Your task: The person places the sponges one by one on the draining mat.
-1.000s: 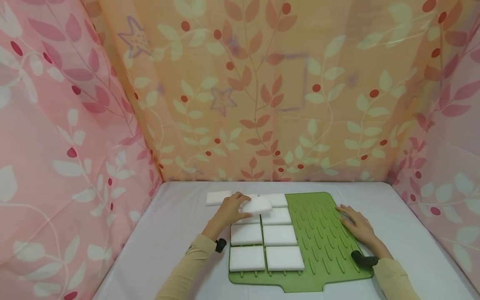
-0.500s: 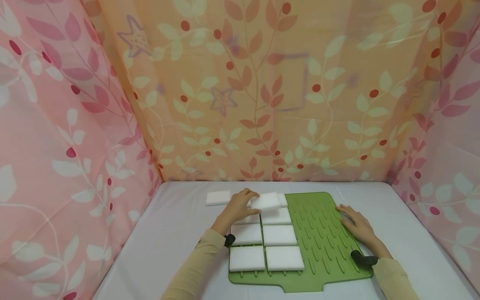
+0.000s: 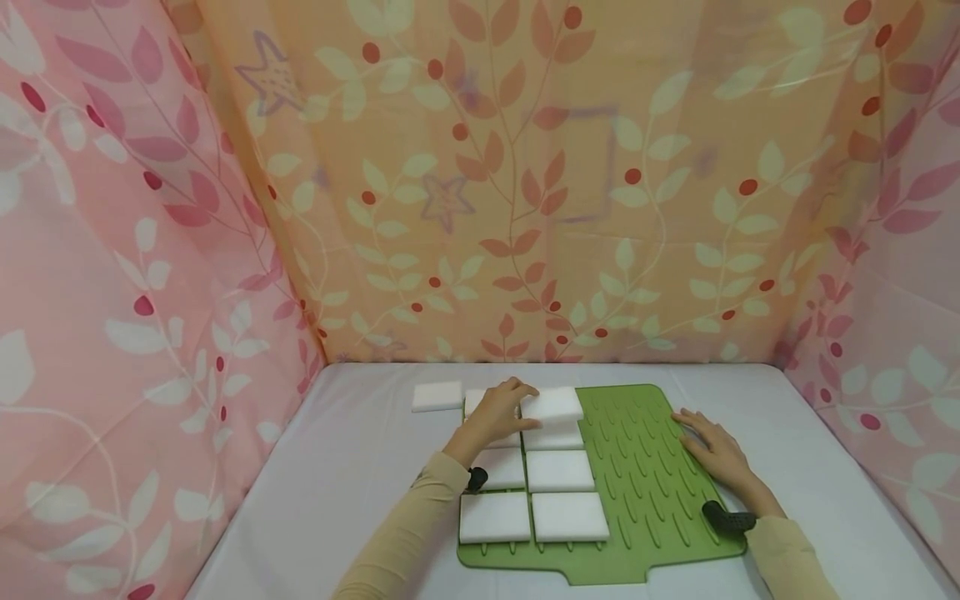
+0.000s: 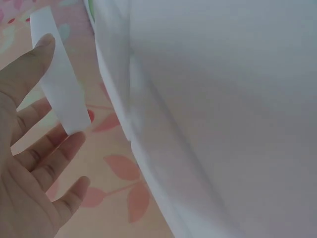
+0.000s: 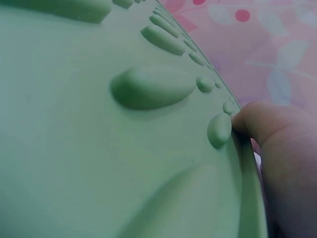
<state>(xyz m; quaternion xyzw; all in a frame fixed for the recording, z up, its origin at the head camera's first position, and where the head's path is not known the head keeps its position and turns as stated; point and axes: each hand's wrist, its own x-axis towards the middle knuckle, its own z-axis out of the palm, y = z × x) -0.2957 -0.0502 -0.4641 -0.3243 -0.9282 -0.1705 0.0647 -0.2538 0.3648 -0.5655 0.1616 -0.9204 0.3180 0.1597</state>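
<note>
My left hand (image 3: 489,422) pinches a white block, which looks like a melamine sponge (image 3: 552,403), between thumb and fingertips. In the head view this sponge overlaps the far end of the right-hand sponge column. The left wrist view shows the thumb on one face of the sponge (image 4: 63,79) and fingers at the other side. Under it lies a green ridged drying mat (image 3: 637,483), with two columns of white sponges (image 3: 560,472) on its left half. My right hand (image 3: 717,454) rests at the mat's right edge; the right wrist view shows the thumb (image 5: 252,119) on the rim.
A lone white sponge (image 3: 437,396) lies on the white table (image 3: 360,467), just left of the mat's far corner. Floral curtains (image 3: 480,208) stand behind and at both sides. The mat's right half shows bare raised ribs, and a spout (image 3: 606,575) sticks out in front.
My left hand has carried the pinched sponge to the right, from over the left column to over the far end of the right column. The right hand stays put.
</note>
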